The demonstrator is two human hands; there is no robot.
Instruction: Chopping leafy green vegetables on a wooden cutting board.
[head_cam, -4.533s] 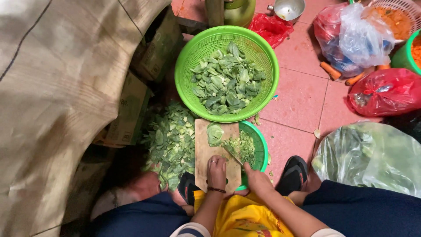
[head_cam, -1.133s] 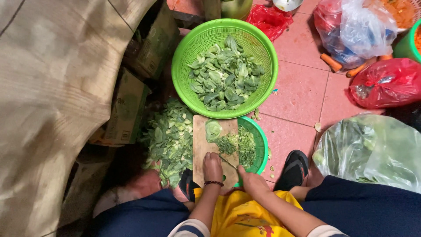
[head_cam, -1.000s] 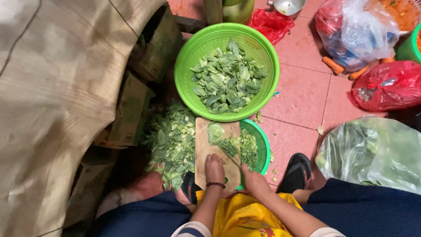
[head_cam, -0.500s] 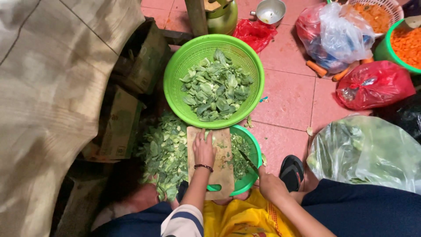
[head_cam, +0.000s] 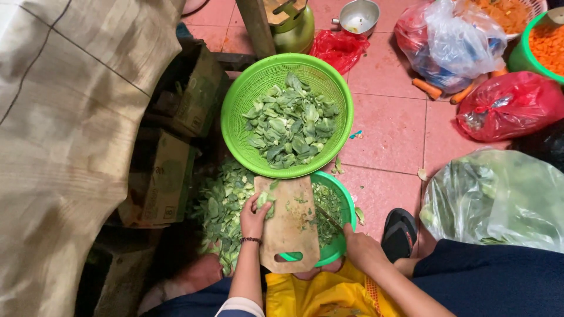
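The right hand [head_cam: 359, 248] is closed around the handle of a knife [head_cam: 328, 218] whose blade lies over the wooden cutting board [head_cam: 289, 232]. The left hand [head_cam: 254, 216] grips a piece of leafy green [head_cam: 265, 198] at the board's far left corner, fingers curled over it. The board rests on a small green basin [head_cam: 343, 205]. Beyond sits a big green colander [head_cam: 241, 105] of cut greens, then red plastic bags [head_cam: 510, 104].

Head camera: single view, straight down from above, near board [head_cam: 289, 226] and floor [head_cam: 392, 126].
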